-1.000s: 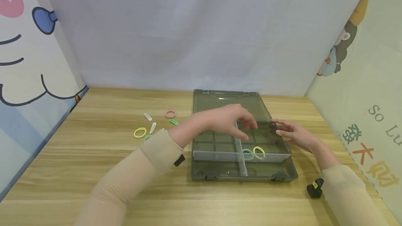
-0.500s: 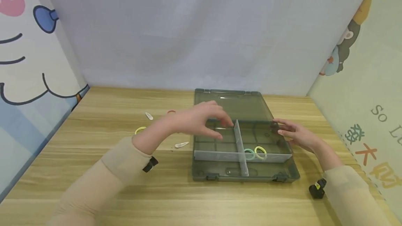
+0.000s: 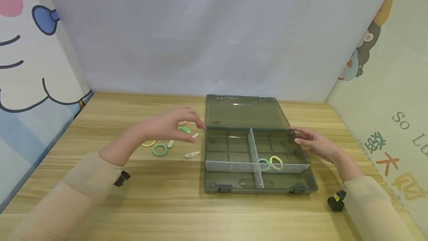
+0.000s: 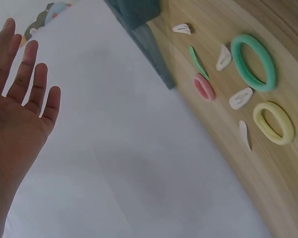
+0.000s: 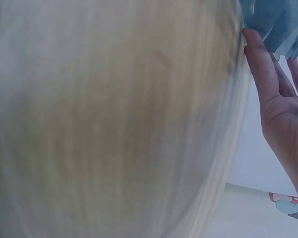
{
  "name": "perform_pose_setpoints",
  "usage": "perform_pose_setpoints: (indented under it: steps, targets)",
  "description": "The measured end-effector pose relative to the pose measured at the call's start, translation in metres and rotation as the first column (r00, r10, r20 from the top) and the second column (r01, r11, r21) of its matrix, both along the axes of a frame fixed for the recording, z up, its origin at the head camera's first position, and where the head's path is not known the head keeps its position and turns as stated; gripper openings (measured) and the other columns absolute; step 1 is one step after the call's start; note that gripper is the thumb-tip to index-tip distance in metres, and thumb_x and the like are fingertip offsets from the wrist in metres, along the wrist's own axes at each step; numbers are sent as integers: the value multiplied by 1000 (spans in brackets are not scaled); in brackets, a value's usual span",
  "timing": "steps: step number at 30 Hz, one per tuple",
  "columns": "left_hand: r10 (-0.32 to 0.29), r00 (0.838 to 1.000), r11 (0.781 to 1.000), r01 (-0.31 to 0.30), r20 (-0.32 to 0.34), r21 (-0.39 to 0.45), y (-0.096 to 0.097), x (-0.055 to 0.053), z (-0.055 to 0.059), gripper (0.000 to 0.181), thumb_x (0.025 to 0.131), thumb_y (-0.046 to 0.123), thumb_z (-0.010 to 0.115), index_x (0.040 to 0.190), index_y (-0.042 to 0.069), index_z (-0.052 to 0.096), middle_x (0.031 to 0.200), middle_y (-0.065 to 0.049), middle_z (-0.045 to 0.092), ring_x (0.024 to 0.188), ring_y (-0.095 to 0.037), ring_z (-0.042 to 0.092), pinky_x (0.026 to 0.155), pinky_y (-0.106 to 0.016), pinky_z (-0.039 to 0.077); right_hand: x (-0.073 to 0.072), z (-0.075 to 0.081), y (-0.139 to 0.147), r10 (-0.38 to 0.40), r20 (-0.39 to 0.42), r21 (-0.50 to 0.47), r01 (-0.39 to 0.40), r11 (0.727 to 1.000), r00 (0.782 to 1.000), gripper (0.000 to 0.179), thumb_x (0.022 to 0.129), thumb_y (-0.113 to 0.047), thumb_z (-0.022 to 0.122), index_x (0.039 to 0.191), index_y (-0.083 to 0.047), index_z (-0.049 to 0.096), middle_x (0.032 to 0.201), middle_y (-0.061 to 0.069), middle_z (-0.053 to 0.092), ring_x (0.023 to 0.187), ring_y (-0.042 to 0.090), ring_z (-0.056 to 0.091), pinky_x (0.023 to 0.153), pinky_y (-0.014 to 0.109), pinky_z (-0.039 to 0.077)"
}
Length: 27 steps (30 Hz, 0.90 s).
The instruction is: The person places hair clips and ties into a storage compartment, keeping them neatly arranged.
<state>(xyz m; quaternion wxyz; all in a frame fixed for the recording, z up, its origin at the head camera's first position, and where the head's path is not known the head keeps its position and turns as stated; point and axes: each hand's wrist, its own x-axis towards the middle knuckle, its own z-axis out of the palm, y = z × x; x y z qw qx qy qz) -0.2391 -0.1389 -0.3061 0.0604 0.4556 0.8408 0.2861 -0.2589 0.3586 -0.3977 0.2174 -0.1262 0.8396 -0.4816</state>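
My left hand [image 3: 170,125] hovers over loose hair accessories left of the box, thumb and fingers apart, with nothing held. Below and around it lie a green hair tie [image 3: 159,154], a yellow hair tie [image 4: 286,124], a pink hair tie [image 4: 210,94], a green snap clip [image 3: 185,129] and several white snap clips [image 3: 192,154]. My right hand [image 3: 314,143] touches the right side of the grey translucent divided box [image 3: 227,144], fingers extended. Inside, a green hair tie [image 3: 264,169] and a yellow hair tie [image 3: 281,163] lean at the divider in the right rear compartment.
The box's lid [image 3: 247,111] lies back toward the white cloth backdrop [image 3: 207,40]. Upright dividers [image 3: 254,148] split the box. Printed panels stand left and right of the wooden table [image 3: 187,203].
My left hand has moved left from above the box to over the hair accessories. One white snap clip lies nearer the box, uncovered as the arm passed. The right hand stays at the box's side.
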Motion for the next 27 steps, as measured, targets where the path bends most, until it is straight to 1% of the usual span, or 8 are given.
perform_pose_setpoints:
  steps: [4,7,13,14,16,21,25,27]
  targets:
    - [39,999,999,-40,-25,-20,-19,-4,-8,31,80,31,75,110,24,68,111,8,61,108,-14,50,93,-38,44,0,1,0,6,8,-2,-6,1000,1000,64,98,-32,50,151,-13,19,155,23,9,138,47,17,98,71,23]
    - [74,996,996,-76,-46,-45,-33,-7,-16,30,79,31,76,108,25,69,111,8,62,109,-16,50,94,-41,42,0,1,0,3,12,-7,-3,1000,1000,65,98,-32,51,151,-13,19,155,23,9,138,47,17,98,71,23]
    - [162,987,984,-162,-8,-77,-56,-14,-34,29,77,23,78,106,22,70,108,8,63,107,-17,50,94,-43,41,-1,1,-1,-2,11,-15,2,1000,1000,64,98,-31,51,150,-12,19,155,23,10,138,47,17,98,71,23]
    - [174,985,982,-174,-3,-80,-59,-16,-37,29,77,23,78,106,21,70,108,8,63,107,-17,51,96,-44,40,-1,1,-1,-3,12,-16,3,1000,1000,64,98,-31,51,150,-12,19,155,23,10,138,47,17,99,71,23]
    - [191,982,978,-191,-5,-85,-64,-18,-43,29,78,23,77,105,18,71,107,8,65,106,-18,51,95,-45,40,-1,1,-1,-5,13,-16,5,1000,1000,64,98,-30,51,150,-12,20,155,23,10,138,47,17,99,71,23]
    - [205,979,975,-205,-11,-82,-75,-25,-60,24,79,18,76,102,12,73,102,5,68,101,-20,54,92,-46,40,-1,0,-1,-9,16,-18,9,1000,1000,64,98,-30,51,150,-11,20,155,23,10,138,47,16,99,71,22]
    - [199,980,977,-196,20,-86,-81,-29,-70,21,79,12,75,100,11,73,99,5,70,98,-19,58,93,-46,41,-1,-1,0,-12,14,-20,12,1000,1000,63,98,-30,51,150,-11,20,155,23,10,138,47,16,99,70,24]
    - [200,979,976,-194,49,-97,-83,-31,-75,21,79,12,75,100,12,73,98,5,70,97,-19,59,91,-47,42,-1,-1,0,-13,12,-19,14,1000,1000,63,98,-30,51,150,-12,21,155,23,10,138,47,16,99,69,25]
